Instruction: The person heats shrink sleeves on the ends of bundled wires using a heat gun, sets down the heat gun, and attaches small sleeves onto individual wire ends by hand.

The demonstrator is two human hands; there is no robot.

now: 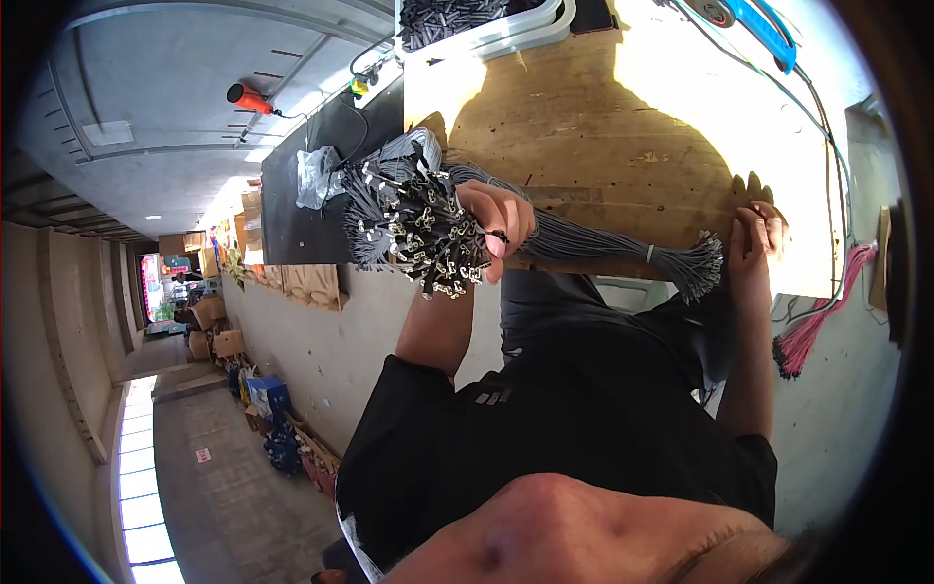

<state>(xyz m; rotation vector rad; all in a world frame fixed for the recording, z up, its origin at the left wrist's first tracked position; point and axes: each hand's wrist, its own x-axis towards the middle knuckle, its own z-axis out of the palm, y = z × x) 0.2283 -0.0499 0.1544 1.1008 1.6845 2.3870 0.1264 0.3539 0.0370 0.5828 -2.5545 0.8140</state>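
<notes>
My left hand [496, 222] is closed around a thick bundle of grey wires near its end. Black sleeves with shiny metal terminals [428, 229] fan out from that end, left of the fingers. The grey wires [584, 237] run right along the near edge of the wooden table [584, 127]. A pale tie holds them near their far end, where the loose tips [696, 268] spread out. My right hand [759, 234] lies on the table's near right part, beyond those tips, with nothing seen in it. More grey wires [413, 146] lie behind the terminals.
A white bin [525, 32] of black parts stands at the back. A blue tool [764, 34] and cables lie at the back right. Pink wires [832, 311] hang at the right. A plastic bag [316, 177] lies on the black surface [292, 229] at left.
</notes>
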